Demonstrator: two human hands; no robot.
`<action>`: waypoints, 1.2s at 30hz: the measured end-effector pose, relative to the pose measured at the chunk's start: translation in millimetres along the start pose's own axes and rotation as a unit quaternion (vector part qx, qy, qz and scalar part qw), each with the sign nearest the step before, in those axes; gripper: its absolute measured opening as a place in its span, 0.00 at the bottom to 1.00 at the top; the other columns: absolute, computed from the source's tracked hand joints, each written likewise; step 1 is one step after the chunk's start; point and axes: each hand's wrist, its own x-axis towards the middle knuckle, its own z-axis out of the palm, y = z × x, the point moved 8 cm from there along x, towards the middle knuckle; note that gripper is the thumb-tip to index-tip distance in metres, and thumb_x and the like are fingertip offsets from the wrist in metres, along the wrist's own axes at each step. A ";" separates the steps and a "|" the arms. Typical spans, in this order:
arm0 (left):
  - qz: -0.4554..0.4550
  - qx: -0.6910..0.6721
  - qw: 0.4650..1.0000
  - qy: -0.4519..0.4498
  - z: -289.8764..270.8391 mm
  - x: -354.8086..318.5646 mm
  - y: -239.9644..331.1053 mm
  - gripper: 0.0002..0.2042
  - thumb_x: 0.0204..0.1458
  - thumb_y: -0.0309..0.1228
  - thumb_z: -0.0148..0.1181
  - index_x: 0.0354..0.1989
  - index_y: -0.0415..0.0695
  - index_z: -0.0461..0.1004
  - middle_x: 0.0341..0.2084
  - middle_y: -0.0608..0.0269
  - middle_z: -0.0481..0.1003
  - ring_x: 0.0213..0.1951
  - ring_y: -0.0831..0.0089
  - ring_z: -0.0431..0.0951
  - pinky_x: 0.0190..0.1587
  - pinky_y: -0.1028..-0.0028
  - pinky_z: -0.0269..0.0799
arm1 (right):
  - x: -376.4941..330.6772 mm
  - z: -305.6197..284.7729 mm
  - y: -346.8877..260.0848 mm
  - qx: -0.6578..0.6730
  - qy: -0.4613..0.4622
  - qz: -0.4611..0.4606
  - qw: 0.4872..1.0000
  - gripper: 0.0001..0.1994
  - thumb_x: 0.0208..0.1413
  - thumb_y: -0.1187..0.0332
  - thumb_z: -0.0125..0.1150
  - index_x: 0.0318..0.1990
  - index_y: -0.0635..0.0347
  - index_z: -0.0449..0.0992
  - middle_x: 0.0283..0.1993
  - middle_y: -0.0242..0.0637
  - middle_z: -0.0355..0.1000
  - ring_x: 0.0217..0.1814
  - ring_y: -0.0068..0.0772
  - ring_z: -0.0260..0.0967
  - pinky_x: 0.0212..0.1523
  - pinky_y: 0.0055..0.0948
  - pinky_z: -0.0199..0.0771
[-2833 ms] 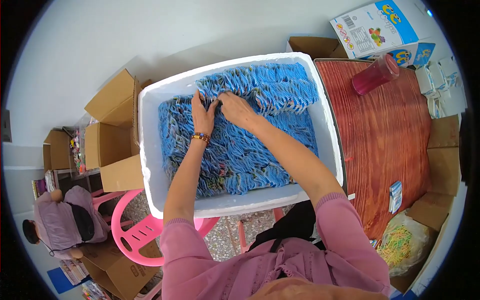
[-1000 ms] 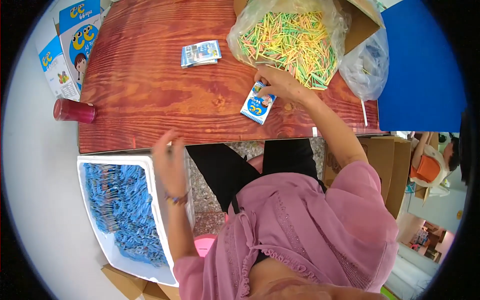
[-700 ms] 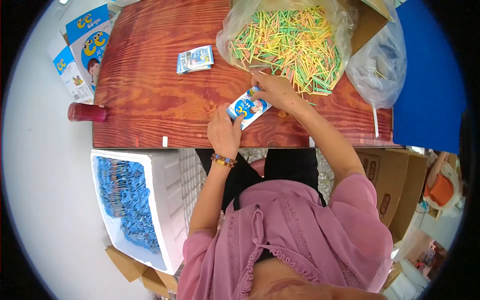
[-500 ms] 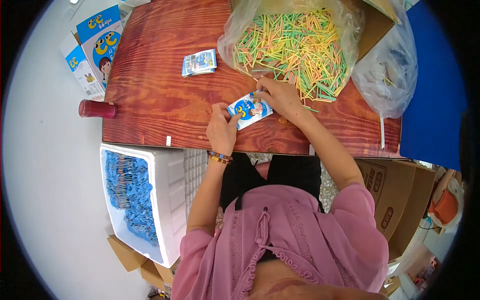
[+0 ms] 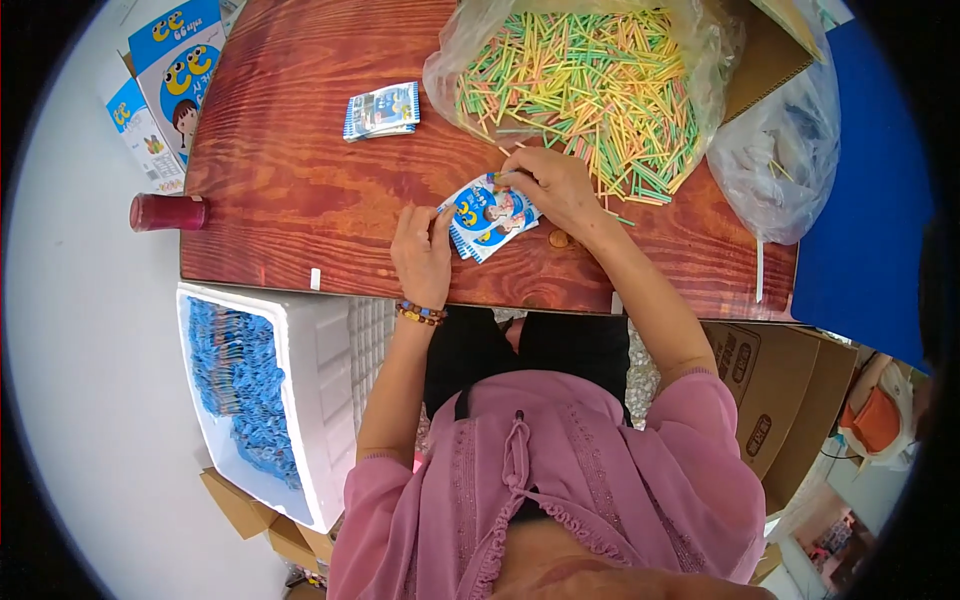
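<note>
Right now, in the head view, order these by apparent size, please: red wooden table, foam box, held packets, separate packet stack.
Largest to smallest:
1. red wooden table
2. foam box
3. held packets, partly covered
4. separate packet stack

A dark-red, cylindrical, capped bottle (image 5: pixel 168 212) was at the left edge of the red wood-grained desk (image 5: pixel 290 190), near blue-and-white printed cardboard cartons (image 5: pixel 190 95). A flat blue panel (image 5: pixel 870 200) bordered the right edge; a large brown cardboard box (image 5: pixel 800 390) sat below the near right corner.
</note>
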 end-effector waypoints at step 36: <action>-0.326 -0.622 0.712 -0.017 45.5 -6.8 15.5 0.07 0.59 0.30 0.56 0.34 0.40 0.77 0.33 0.63 0.79 0.34 0.76 0.79 0.38 0.73 0.76 | -28.8 -52.4 -27.7 0.326 0.041 -0.015 0.944 0.11 0.50 0.75 0.61 0.43 0.59 0.75 0.52 0.37 0.68 0.56 0.33 0.63 0.58 0.33 0.61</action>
